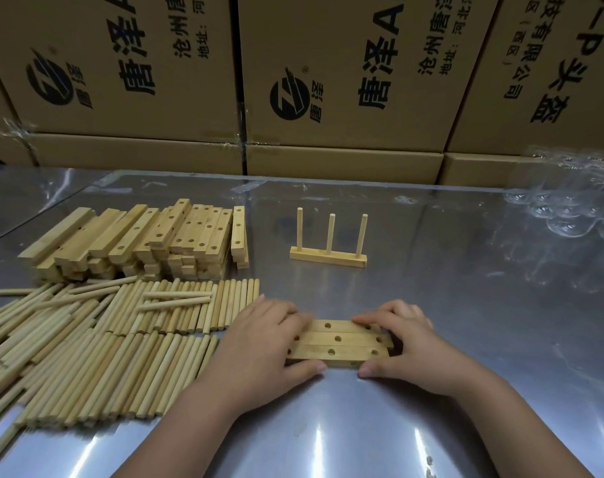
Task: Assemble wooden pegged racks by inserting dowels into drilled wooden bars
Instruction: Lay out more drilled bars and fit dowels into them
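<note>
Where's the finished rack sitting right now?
Head view: the finished rack stands upright mid-table, beyond the drilled bars held by the left hand and right hand, right of the bar stack.

Under the grip lay a shiny stainless-steel tabletop, streaked with glare. Well beyond it rose stacked brown cardboard cartons printed in black; crinkled clear plastic packaging sat beyond, to the right.
</note>
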